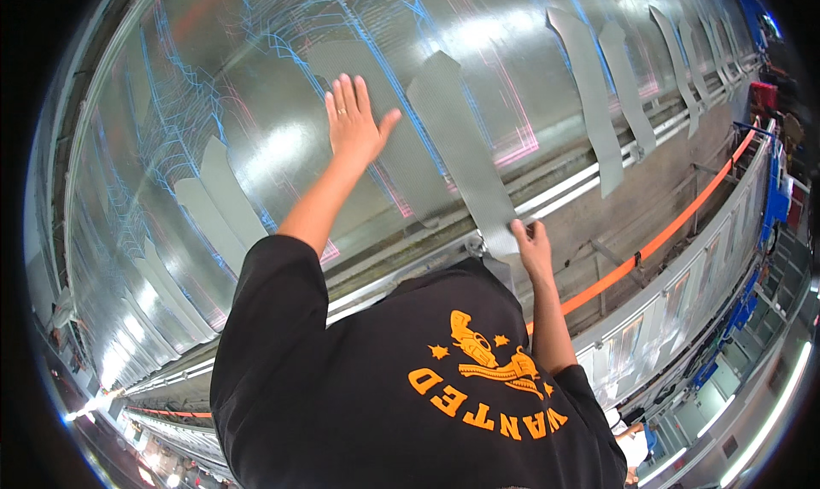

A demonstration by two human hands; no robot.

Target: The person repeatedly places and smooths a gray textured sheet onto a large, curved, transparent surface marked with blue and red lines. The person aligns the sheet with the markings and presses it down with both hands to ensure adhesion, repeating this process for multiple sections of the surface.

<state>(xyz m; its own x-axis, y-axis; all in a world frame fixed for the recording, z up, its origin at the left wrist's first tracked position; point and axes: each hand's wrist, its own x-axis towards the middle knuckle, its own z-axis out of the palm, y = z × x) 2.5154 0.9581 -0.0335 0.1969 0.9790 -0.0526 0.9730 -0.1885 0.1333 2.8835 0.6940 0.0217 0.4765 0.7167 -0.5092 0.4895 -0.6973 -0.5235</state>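
- Against the curved, shiny metal panel (256, 105) that fills most of the head view, I am seeing a row of grey strips already laid down: several at its far right end (628, 79), and several more toward its lower left edge (218, 203).
- I am judging the work as well along but not finished: the grey strip (461, 147) at the centre is going on now, with its upper part lying flat and its lower end not yet pressed down.
- Bare stretches of panel are showing between the left group and the centre, so I am guessing more strips are due there, though I cannot tell how many.
- My left hand (352, 122) is pressing flat on the panel, fingers spread and pointing up, just left of the central strip; it is open and gripping nothing, and a ring is showing on one finger.
- My right hand (531, 241) is sitting lower, at the strip's bottom end near the metal rail (564, 194) along the panel's lower edge; the fingers are curling onto the strip, though I cannot tell whether they are pinching or only pushing.
- Both hands are well apart, left arm reaching high and nearly straight, right arm bent and close in.
- An orange strap (675, 224) is running along the frame below the rail, clear of both hands.
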